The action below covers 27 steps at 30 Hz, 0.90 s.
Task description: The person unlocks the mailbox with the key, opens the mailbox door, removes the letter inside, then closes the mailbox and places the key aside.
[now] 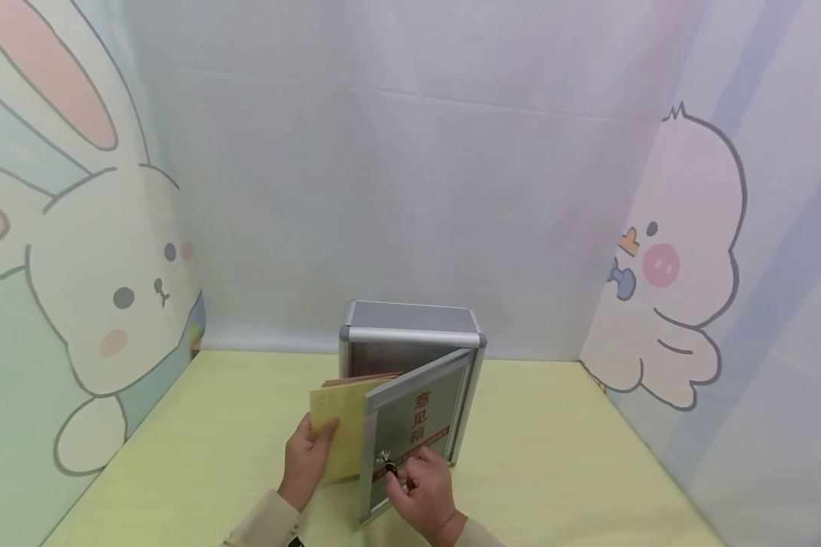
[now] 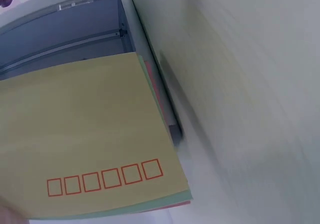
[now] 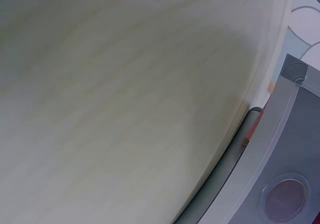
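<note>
A grey metal-framed suggestion box (image 1: 413,317) stands on the table, its front door (image 1: 417,425) swung outward. Red characters run down the door, and a key (image 1: 391,469) with a black head sits in its lock. My right hand (image 1: 426,490) pinches that key. To the left of the door, my left hand (image 1: 306,456) grips a stack of envelopes (image 1: 345,422), partly inside the box opening. The left wrist view shows a yellow-tan envelope (image 2: 90,124) with red printed squares in front, and green and pink edges behind it. In the right wrist view the right hand is out of sight.
The box stands on a pale yellow tabletop (image 1: 547,456). Behind it hangs a plain light curtain (image 1: 410,190). Side walls carry a cartoon rabbit (image 1: 123,281) on the left and a cartoon chick (image 1: 691,228) on the right.
</note>
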Tool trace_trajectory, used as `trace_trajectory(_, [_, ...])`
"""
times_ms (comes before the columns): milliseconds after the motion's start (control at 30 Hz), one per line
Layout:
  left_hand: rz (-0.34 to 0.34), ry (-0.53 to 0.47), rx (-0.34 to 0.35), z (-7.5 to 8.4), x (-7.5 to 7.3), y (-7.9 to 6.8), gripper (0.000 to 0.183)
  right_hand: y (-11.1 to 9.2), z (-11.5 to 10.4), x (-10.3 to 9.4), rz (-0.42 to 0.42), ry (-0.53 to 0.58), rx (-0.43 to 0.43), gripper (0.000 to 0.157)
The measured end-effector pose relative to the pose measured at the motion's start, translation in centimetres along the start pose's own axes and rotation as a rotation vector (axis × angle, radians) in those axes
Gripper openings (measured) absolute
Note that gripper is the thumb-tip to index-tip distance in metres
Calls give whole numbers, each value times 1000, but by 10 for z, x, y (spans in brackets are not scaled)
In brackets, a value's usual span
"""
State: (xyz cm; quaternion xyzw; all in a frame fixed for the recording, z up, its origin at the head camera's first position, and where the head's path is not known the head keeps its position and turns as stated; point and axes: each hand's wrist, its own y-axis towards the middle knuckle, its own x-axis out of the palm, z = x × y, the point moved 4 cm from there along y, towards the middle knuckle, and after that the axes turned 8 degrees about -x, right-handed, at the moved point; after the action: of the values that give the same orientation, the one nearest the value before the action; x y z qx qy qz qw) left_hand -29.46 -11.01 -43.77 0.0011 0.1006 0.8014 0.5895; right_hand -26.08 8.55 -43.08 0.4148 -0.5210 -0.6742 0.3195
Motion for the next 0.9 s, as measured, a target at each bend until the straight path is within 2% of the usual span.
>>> trace_trajectory(333, [60, 41, 64, -5, -19, -5, 27, 3, -2, 1, -5, 2, 16, 26])
trace_trajectory(667, [71, 55, 95, -12, -22, -5, 22, 4, -4, -1, -10, 6, 31, 27])
trace_trajectory(900, [55, 84, 112, -12, -23, -5, 24, 4, -4, -1, -12, 2, 35, 27])
